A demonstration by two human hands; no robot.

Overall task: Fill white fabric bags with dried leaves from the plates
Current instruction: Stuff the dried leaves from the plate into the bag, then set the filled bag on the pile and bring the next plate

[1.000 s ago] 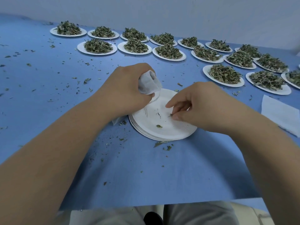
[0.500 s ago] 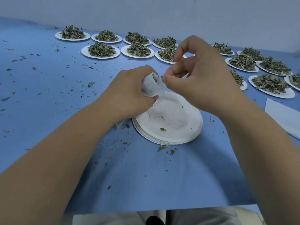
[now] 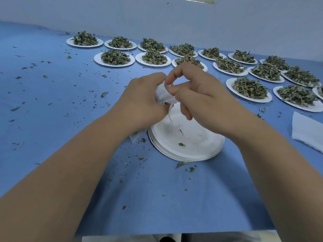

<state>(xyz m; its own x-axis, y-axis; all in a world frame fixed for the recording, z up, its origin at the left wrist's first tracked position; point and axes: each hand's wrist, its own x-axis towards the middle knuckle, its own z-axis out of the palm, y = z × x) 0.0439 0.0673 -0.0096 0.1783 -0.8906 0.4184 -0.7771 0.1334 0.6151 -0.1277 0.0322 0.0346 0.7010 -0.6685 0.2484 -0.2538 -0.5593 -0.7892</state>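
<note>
Judging step as closure: L grip [image 3: 143, 100] clenched round white bag [image 3: 163, 96], held just above near stack of plates [image 3: 201, 154]; R grip [image 3: 201, 95] pinching its mouth; rec. hold mouth upright, draw string [image 3: 169, 119] slowly, avoid spill.

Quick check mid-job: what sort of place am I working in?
Probably a hand-packing bench for dried herbs or tea: rows of paper plates heaped with dried leaves on a blue-covered table, a stack of emptied plates, and a white fabric bag gripped in the left hand.
</note>
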